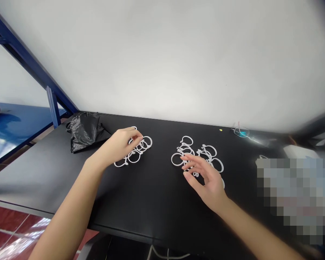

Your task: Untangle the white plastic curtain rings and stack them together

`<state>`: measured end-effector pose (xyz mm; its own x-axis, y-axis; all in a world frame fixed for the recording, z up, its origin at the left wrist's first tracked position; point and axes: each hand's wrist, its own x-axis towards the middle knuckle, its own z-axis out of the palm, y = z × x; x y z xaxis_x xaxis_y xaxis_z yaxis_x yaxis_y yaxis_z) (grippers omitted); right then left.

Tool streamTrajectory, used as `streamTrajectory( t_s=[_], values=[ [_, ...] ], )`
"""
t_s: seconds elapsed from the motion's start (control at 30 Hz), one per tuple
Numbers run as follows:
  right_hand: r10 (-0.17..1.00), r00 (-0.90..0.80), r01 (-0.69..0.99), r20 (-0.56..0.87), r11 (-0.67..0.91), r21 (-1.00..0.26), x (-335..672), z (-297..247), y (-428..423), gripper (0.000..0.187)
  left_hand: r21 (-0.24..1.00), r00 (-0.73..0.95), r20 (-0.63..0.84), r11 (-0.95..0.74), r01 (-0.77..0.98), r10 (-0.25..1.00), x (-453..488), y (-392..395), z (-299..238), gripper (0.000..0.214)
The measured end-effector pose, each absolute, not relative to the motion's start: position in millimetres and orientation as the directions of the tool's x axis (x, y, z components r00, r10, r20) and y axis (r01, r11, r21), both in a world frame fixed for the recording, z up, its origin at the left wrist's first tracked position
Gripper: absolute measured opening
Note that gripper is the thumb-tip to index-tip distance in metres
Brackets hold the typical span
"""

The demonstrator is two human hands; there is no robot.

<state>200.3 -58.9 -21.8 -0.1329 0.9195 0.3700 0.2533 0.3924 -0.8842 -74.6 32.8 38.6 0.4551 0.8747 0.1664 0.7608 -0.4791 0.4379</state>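
Observation:
Two loose piles of thin white rings with small eyelets lie on the black table. My left hand is over the left pile of white rings, its thumb and fingertips pinched at the edge of one white ring. Its palm hides part of that pile. Above the right pile of white rings is my right hand, fingers loosely bent and thumb apart, with nothing seen between them. It covers the middle of this pile, and more rings show beyond its fingers and beside its knuckles.
A crumpled black plastic bag lies at the table's back left. Toward the back right are a coil of thin wire and a yellow bit. A blurred-out pale object stands right. A blue metal frame rises left against the white wall.

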Motion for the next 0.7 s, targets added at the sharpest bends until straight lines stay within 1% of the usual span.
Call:
streamTrajectory(
  t_s=[0.13, 0.2, 0.3, 0.4, 0.47, 0.6, 0.7],
  values=[
    [0.903, -0.102, 0.281, 0.417, 0.428, -0.859, 199, -21, -60, 0.025, 0.412, 0.400, 0.075, -0.394, 0.822, 0.913, -98, 41, 34, 0.032],
    [0.899, -0.099, 0.296, 0.427, 0.436, -0.850, 199, -20, -60, 0.022, 0.400, 0.385, 0.040, -0.368, 0.840, 0.922, -105, 43, 29, 0.031],
    [0.895, -0.098, 0.313, 0.435, 0.443, -0.840, 198, -20, -60, 0.021, 0.334, 0.335, 0.018, -0.322, 0.886, 0.942, -112, 46, 22, 0.029],
    [0.891, -0.102, 0.319, 0.443, 0.451, -0.834, 198, -20, -61, 0.021, 0.273, 0.284, 0.073, -0.293, 0.916, 0.956, -110, 46, 19, 0.029],
    [0.883, -0.106, 0.313, 0.457, 0.466, -0.828, 198, -20, -61, 0.022, 0.266, 0.299, 0.138, -0.326, 0.907, 0.944, -104, 45, 20, 0.029],
    [0.869, -0.101, 0.299, 0.485, 0.492, -0.818, 198, -20, -61, 0.023, 0.289, 0.397, 0.231, -0.453, 0.844, 0.888, -82, 41, 22, 0.027],
    [0.864, -0.090, 0.296, 0.496, 0.499, -0.815, 199, -21, -61, 0.024, 0.346, 0.480, 0.298, -0.562, 0.751, 0.825, -58, 32, 17, 0.025]
  ],
)
